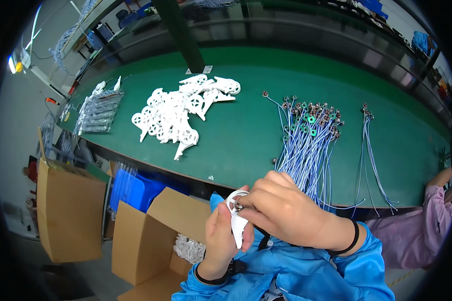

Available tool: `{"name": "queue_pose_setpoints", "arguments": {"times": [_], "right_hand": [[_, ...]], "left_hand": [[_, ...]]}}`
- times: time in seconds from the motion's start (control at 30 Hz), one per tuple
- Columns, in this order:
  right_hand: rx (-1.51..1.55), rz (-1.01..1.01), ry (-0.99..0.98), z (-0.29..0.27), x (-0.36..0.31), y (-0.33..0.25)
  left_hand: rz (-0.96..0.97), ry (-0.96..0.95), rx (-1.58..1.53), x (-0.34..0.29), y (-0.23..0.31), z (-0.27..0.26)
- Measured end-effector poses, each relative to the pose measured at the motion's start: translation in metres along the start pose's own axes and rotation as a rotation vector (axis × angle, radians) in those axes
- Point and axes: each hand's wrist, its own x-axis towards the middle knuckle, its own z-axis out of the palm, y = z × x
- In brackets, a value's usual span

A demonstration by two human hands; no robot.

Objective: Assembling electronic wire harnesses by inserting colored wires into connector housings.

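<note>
My left hand (225,232) pinches a white plastic bracket (237,220) at lower centre; my right hand (281,210) presses a small metal fitting (239,206) into its ring. I'd keep it square, counter (246,135) stock above.

Open brown cardboard box (153,236) below my left hand, beside the bench; flaps up, white plastic parts showing inside. Second brown carton (68,215) stands further to my left on the floor. Clear bagged packs (99,113) lie on the green bench at far left.
</note>
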Motion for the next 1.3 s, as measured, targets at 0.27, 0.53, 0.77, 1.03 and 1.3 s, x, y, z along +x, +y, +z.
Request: {"name": "queue_pose_setpoints", "arguments": {"times": [0.27,0.53,0.77,1.03,1.3], "right_hand": [[0.096,-0.008,0.017,-0.017,0.003,0.003],[-0.124,-0.067,0.018,-0.01,0.009,-0.009],[-0.158,-0.169,-0.029,-0.009,0.008,-0.005],[-0.225,-0.195,-0.125,-0.017,0.007,-0.004],[-0.1,-0.189,-0.136,-0.039,0.013,-0.006]], "left_hand": [[-0.025,0.045,-0.012,0.002,0.014,-0.001],[0.077,0.045,0.123,-0.002,0.008,0.004],[0.063,0.016,0.207,-0.002,0.009,0.0],[0.015,0.02,0.255,0.0,0.009,0.001],[-0.012,0.076,0.156,0.004,0.017,0.001]]}}
